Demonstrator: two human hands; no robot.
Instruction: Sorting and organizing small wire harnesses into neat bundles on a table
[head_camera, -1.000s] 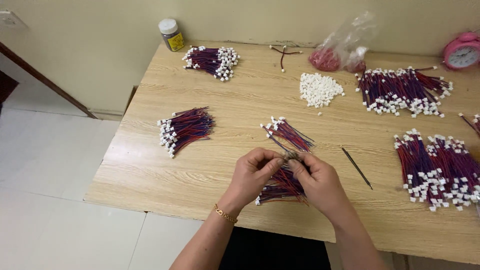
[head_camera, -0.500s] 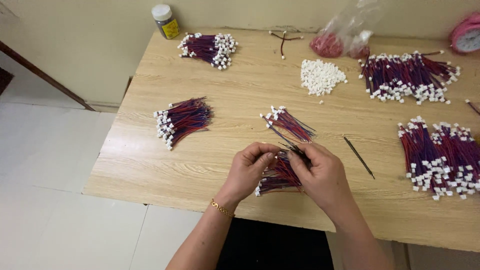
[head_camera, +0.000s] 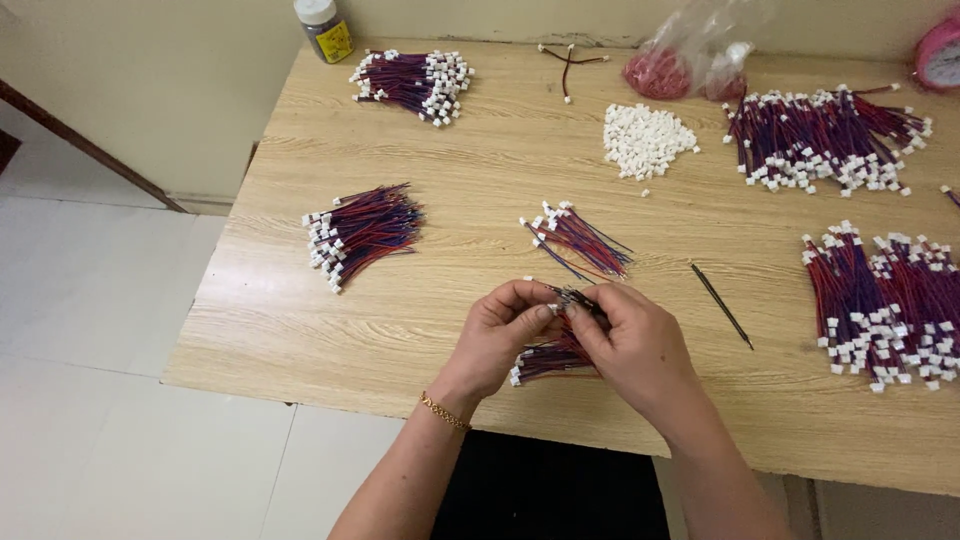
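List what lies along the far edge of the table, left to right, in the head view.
Small bottle with a white cap → wire bundle with white connectors → a few loose wires → clear plastic bag with red contents → pink round clock, cut off by the frame edge.

Matt wood-grain table (head_camera: 400, 330), plastic-coated wires (head_camera: 365, 228), white, probably plastic connectors (head_camera: 645, 140), glossy clear bag (head_camera: 700, 45)

Left hand (head_camera: 497, 338) and right hand (head_camera: 636, 343) meet at centre, fingers (head_camera: 535, 308) curled inward, fingertips pinched together; both forearms angle up from below.
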